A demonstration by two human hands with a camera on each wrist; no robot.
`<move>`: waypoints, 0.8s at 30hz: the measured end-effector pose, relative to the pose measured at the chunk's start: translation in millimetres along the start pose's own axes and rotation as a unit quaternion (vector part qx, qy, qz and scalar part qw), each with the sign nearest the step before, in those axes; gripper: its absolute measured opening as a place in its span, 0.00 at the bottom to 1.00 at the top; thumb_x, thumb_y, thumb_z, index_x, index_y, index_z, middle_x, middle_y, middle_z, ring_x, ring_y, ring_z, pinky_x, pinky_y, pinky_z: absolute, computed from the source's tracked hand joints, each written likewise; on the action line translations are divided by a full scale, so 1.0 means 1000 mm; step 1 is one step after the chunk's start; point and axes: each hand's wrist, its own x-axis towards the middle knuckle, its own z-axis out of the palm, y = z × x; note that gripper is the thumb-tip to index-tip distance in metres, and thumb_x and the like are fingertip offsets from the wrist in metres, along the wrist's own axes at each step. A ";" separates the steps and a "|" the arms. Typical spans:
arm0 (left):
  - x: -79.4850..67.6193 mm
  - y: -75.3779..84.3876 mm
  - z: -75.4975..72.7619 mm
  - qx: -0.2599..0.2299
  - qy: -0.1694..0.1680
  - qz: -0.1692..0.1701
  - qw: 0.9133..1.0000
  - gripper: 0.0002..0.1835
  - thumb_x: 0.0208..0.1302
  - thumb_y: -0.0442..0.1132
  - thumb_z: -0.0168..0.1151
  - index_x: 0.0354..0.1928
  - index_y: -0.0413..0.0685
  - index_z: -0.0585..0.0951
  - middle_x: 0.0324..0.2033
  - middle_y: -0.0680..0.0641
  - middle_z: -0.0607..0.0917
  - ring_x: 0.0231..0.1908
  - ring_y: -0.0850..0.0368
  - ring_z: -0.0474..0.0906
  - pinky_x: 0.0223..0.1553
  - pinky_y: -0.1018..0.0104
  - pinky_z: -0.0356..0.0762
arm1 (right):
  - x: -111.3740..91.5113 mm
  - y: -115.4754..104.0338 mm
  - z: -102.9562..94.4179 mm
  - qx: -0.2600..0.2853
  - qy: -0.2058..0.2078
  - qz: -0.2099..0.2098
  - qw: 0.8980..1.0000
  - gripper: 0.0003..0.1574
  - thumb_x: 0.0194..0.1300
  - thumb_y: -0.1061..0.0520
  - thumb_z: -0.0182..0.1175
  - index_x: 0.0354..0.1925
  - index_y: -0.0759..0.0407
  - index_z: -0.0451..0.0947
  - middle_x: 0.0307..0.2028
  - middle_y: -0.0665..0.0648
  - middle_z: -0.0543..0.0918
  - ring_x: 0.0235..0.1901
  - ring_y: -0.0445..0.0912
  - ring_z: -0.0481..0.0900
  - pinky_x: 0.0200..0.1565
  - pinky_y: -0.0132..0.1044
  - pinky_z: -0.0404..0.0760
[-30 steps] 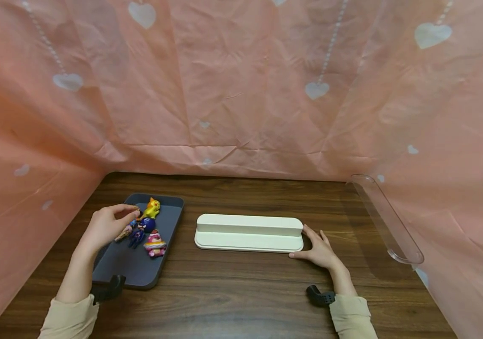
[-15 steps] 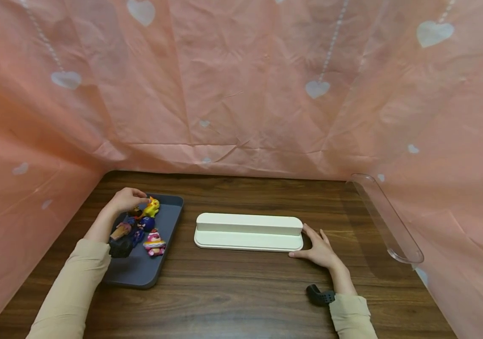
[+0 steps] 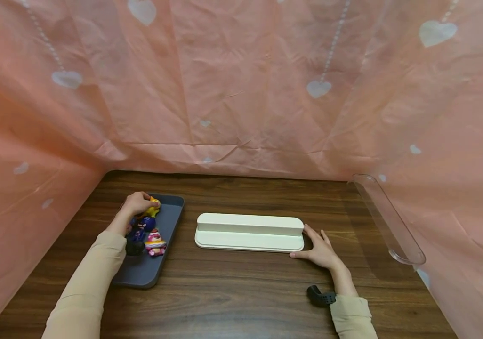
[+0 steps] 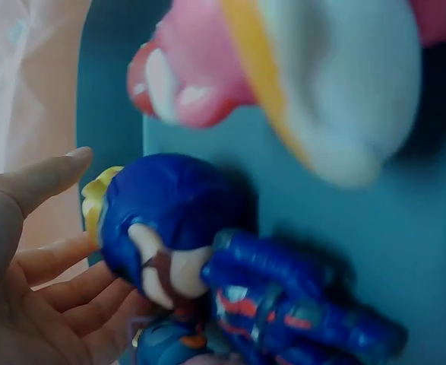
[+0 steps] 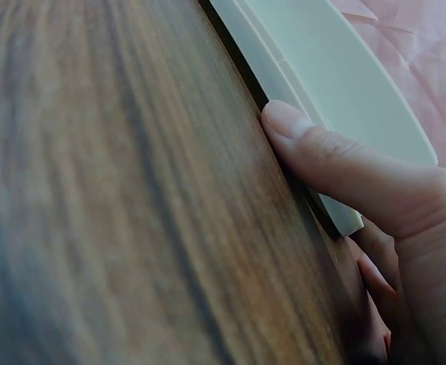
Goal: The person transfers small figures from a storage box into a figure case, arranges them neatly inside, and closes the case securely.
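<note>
My left hand (image 3: pixel 137 205) is over the grey tray (image 3: pixel 141 278), at the yellow figurine (image 3: pixel 152 210). In the left wrist view its thumb and fingers stand apart on either side of the yellow figurine (image 4: pixel 96 201), mostly hidden behind a blue-haired figurine (image 4: pixel 181 205). No firm grip shows. A pink bear figurine (image 3: pixel 155 245) lies nearer the tray's front. My right hand (image 3: pixel 321 251) holds the right end of a white stepped stand (image 3: pixel 247 241), its thumb on the front edge (image 5: pixel 283 76) and its fingers round the end.
A clear plastic cover (image 3: pixel 387 219) leans at the right side by the pink curtain (image 3: pixel 241 94). The curtain rises behind and on both sides of the brown wooden table (image 3: pixel 224 287).
My left hand has moved away from me and to the right within the tray, reaching the yellow figurine. The right hand and the white stand have stayed put.
</note>
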 end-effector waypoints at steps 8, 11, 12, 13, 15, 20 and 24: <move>0.007 0.000 0.008 0.011 0.014 -0.033 0.999 0.31 0.56 0.50 0.60 0.50 0.27 0.72 0.37 0.35 0.76 0.32 0.49 0.72 0.26 0.67 0.71 | 0.000 -0.001 -0.001 0.000 -0.003 0.003 1.000 0.66 0.40 0.35 0.70 0.68 0.62 0.52 0.67 0.70 0.54 0.66 0.64 0.51 0.64 0.57 0.33; 0.006 0.001 0.008 0.010 0.022 -0.037 0.999 0.29 0.56 0.49 0.60 0.48 0.27 0.74 0.35 0.36 0.77 0.32 0.49 0.73 0.28 0.65 0.71 | 0.000 -0.002 -0.002 0.003 -0.005 0.006 1.000 0.66 0.40 0.35 0.70 0.68 0.62 0.51 0.67 0.70 0.54 0.66 0.64 0.50 0.64 0.57 0.33; 0.005 0.002 0.008 0.010 0.023 -0.037 0.999 0.29 0.56 0.49 0.60 0.47 0.27 0.74 0.35 0.35 0.77 0.32 0.48 0.73 0.29 0.64 0.71 | 0.000 -0.002 -0.002 0.004 -0.005 0.006 1.000 0.66 0.40 0.35 0.70 0.68 0.62 0.52 0.67 0.70 0.54 0.66 0.64 0.49 0.64 0.57 0.33; 0.004 0.002 0.007 0.008 0.022 -0.039 0.999 0.29 0.56 0.49 0.60 0.47 0.27 0.74 0.35 0.35 0.76 0.32 0.48 0.73 0.30 0.64 0.71 | 0.000 -0.002 -0.002 0.006 -0.005 0.006 1.000 0.66 0.40 0.35 0.70 0.68 0.62 0.52 0.67 0.70 0.54 0.66 0.64 0.49 0.64 0.57 0.33; 0.002 0.002 0.006 -0.001 0.018 -0.039 0.999 0.29 0.56 0.48 0.60 0.48 0.26 0.73 0.36 0.35 0.76 0.33 0.47 0.72 0.31 0.63 0.71 | 0.000 -0.002 -0.001 0.009 -0.005 0.007 1.000 0.66 0.40 0.35 0.70 0.68 0.62 0.52 0.67 0.70 0.54 0.66 0.65 0.48 0.64 0.57 0.33; -0.002 0.001 0.003 -0.025 0.027 -0.035 0.999 0.26 0.57 0.48 0.60 0.45 0.28 0.76 0.37 0.34 0.77 0.32 0.47 0.73 0.30 0.64 0.72 | 0.000 -0.001 -0.001 0.010 -0.006 0.011 1.000 0.66 0.41 0.36 0.70 0.68 0.62 0.51 0.67 0.69 0.53 0.67 0.65 0.43 0.63 0.58 0.33; -0.005 0.000 -0.002 -0.037 0.044 -0.018 0.998 0.21 0.56 0.48 0.61 0.36 0.32 0.80 0.27 0.40 0.79 0.27 0.51 0.71 0.25 0.66 0.69 | 0.000 -0.001 -0.001 0.011 -0.008 0.018 1.000 0.66 0.41 0.36 0.70 0.69 0.62 0.51 0.68 0.69 0.52 0.67 0.66 0.37 0.63 0.60 0.33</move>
